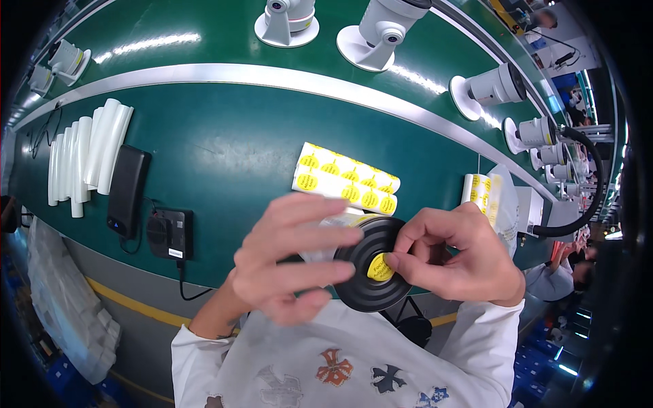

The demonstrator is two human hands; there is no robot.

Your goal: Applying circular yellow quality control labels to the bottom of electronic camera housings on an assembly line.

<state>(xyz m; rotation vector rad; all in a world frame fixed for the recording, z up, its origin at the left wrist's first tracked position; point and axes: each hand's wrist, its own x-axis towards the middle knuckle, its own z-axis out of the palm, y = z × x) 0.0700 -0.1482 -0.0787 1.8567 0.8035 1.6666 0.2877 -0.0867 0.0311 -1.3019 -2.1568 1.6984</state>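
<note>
A round black disc with concentric ridges (354,293) faces up in front of me at the table's near edge. It sits on a whitish body partly hidden behind my left hand. My right hand (456,255) pinches the edge of a yellow round sticker (378,268) at the disc's centre, between thumb and forefinger. My left hand (292,251) is spread at the disc's left side, its fingers stretched out and slightly blurred; whether they touch the rim I cannot tell. Just beyond lie white backing strips with yellow round stickers (347,178).
White rolled sheets (95,149), a black elongated device (128,190) and a black box with a cable (170,233) lie at left. More sticker rolls (481,193) stand at right beside a plastic bag (505,211). White cameras on round bases (288,24) line the raised far shelf.
</note>
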